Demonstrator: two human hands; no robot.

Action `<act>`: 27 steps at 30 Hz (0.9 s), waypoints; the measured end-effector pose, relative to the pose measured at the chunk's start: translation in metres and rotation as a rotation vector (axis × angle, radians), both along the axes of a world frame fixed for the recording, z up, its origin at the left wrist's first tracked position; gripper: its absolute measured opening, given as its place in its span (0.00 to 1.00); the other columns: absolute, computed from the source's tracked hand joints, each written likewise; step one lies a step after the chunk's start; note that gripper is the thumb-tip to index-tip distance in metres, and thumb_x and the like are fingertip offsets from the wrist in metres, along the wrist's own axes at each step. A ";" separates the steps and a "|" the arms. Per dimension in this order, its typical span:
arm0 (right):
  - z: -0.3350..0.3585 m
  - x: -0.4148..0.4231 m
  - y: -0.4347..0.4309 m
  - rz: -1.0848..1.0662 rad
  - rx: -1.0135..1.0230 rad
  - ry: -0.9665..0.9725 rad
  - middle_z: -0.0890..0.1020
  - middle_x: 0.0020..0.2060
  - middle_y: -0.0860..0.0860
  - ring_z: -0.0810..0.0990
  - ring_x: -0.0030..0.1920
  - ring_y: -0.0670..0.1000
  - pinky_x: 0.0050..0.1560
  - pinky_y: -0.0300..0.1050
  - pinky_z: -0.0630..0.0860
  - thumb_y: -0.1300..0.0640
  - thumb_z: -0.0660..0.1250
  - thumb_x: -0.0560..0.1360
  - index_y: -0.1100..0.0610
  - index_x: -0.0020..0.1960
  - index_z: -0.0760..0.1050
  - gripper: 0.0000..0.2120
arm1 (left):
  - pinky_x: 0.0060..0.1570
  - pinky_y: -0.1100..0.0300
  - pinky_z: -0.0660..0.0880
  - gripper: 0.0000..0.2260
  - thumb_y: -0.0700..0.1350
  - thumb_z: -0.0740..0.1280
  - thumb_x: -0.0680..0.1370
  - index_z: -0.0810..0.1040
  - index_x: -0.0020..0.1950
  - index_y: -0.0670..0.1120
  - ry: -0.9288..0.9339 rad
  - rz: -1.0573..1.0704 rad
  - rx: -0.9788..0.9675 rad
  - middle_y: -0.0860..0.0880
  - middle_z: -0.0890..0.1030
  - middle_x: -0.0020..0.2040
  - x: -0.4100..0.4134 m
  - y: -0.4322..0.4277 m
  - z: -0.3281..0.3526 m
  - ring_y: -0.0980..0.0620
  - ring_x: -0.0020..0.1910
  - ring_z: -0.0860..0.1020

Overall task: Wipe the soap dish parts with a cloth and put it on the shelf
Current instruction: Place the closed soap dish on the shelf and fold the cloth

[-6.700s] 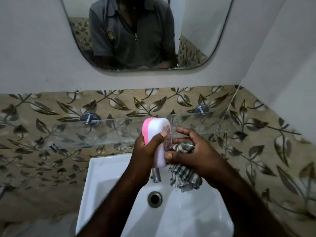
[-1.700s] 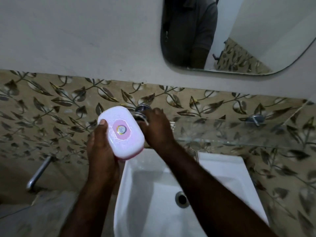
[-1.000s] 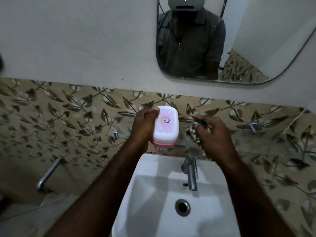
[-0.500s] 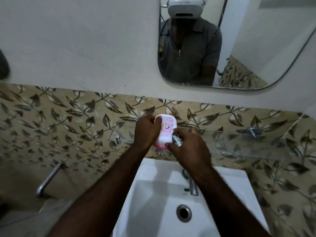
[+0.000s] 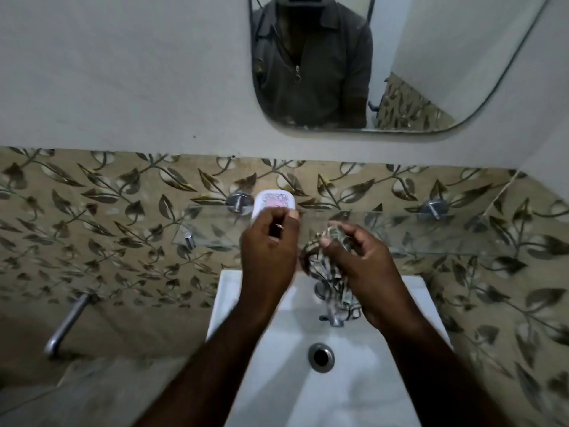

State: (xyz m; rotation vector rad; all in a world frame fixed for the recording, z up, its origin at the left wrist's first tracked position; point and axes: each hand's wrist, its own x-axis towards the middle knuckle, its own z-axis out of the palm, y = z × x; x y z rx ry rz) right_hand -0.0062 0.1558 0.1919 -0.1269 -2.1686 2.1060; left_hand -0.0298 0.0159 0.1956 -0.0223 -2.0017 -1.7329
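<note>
Soap dish [image 5: 274, 201]: closed, white lid with a pink patch, at the left end of the glass shelf [image 5: 415, 232], beside a bracket. Half a second before, the cloth [image 5: 320, 266] was against it; cloth since drawn off to the right, clear of the dish. Wiping judged finished, placing under way; whether the dish rested on the glass could not be told. Left hand [image 5: 268, 251]: fingers [image 5: 289, 215] curled round its near end. Right hand [image 5: 360, 266]: fingers bunched on the cloth, above the sink [image 5: 409, 303].

Glossy plastic soap dish [image 5: 274, 202], clear glass shelf [image 5: 400, 232], checked woven cloth [image 5: 323, 266].
</note>
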 end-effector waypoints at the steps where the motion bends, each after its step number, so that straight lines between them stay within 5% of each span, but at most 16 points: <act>1: -0.001 0.008 0.007 0.034 -0.277 -0.062 0.85 0.54 0.56 0.84 0.54 0.55 0.53 0.52 0.82 0.58 0.69 0.77 0.56 0.62 0.77 0.14 | 0.38 0.68 0.74 0.02 0.46 0.67 0.76 0.79 0.46 0.49 -0.046 -0.088 0.035 0.53 0.81 0.38 0.017 0.016 -0.009 0.63 0.36 0.77; 3: -0.007 0.023 0.021 0.086 -0.653 -0.144 0.83 0.52 0.63 0.85 0.50 0.59 0.48 0.54 0.84 0.60 0.63 0.78 0.64 0.64 0.73 0.16 | 0.44 0.65 0.76 0.09 0.51 0.67 0.75 0.78 0.54 0.51 -0.161 -0.171 0.077 0.52 0.82 0.46 0.045 0.041 -0.028 0.62 0.43 0.79; 7: -0.031 0.044 0.053 0.050 -0.705 -0.158 0.81 0.60 0.64 0.79 0.63 0.64 0.64 0.60 0.75 0.55 0.62 0.77 0.61 0.68 0.73 0.20 | 0.59 0.53 0.77 0.18 0.58 0.67 0.75 0.77 0.62 0.51 -0.441 -0.502 0.306 0.52 0.84 0.56 0.068 0.073 -0.044 0.56 0.56 0.81; 9: -0.041 0.052 0.068 0.025 -0.511 -0.112 0.83 0.59 0.58 0.81 0.61 0.59 0.64 0.57 0.76 0.55 0.64 0.78 0.57 0.66 0.74 0.18 | 0.59 0.50 0.77 0.17 0.55 0.63 0.79 0.79 0.62 0.48 -0.572 -0.707 0.455 0.47 0.84 0.57 0.068 0.087 -0.044 0.49 0.58 0.82; 13: -0.061 0.063 0.103 -0.194 0.394 0.082 0.84 0.50 0.37 0.81 0.54 0.39 0.58 0.39 0.77 0.53 0.65 0.76 0.46 0.57 0.78 0.11 | 0.51 0.48 0.80 0.09 0.43 0.65 0.79 0.81 0.55 0.41 -0.683 -0.730 0.355 0.40 0.85 0.50 0.050 0.115 -0.065 0.42 0.51 0.84; 16: -0.082 0.066 0.135 -0.229 0.560 0.051 0.81 0.48 0.34 0.80 0.52 0.36 0.54 0.34 0.74 0.52 0.64 0.77 0.48 0.59 0.78 0.12 | 0.48 0.46 0.79 0.10 0.39 0.65 0.74 0.80 0.53 0.39 -0.720 -0.750 0.286 0.39 0.85 0.48 0.037 0.136 -0.095 0.41 0.47 0.83; 19: -0.098 0.069 0.160 -0.207 0.416 -0.014 0.82 0.49 0.38 0.79 0.50 0.31 0.52 0.28 0.73 0.60 0.66 0.80 0.52 0.56 0.78 0.07 | 0.48 0.49 0.80 0.11 0.40 0.65 0.76 0.76 0.58 0.44 -0.765 -0.752 0.264 0.43 0.85 0.51 0.036 0.155 -0.121 0.45 0.49 0.83; 23: -0.120 0.060 0.184 -0.298 -0.015 -0.157 0.85 0.51 0.53 0.84 0.50 0.49 0.51 0.44 0.80 0.63 0.65 0.79 0.56 0.56 0.78 0.08 | 0.51 0.49 0.77 0.16 0.51 0.70 0.75 0.79 0.60 0.46 -0.878 -0.902 0.177 0.45 0.85 0.55 0.038 0.175 -0.148 0.45 0.53 0.83; 27: -0.146 0.049 0.205 -0.142 -0.204 -0.533 0.85 0.49 0.60 0.86 0.43 0.56 0.40 0.49 0.83 0.64 0.66 0.78 0.63 0.61 0.77 0.12 | 0.48 0.47 0.79 0.09 0.46 0.70 0.77 0.81 0.54 0.42 -0.832 -0.812 0.033 0.42 0.86 0.50 0.022 0.179 -0.167 0.43 0.49 0.84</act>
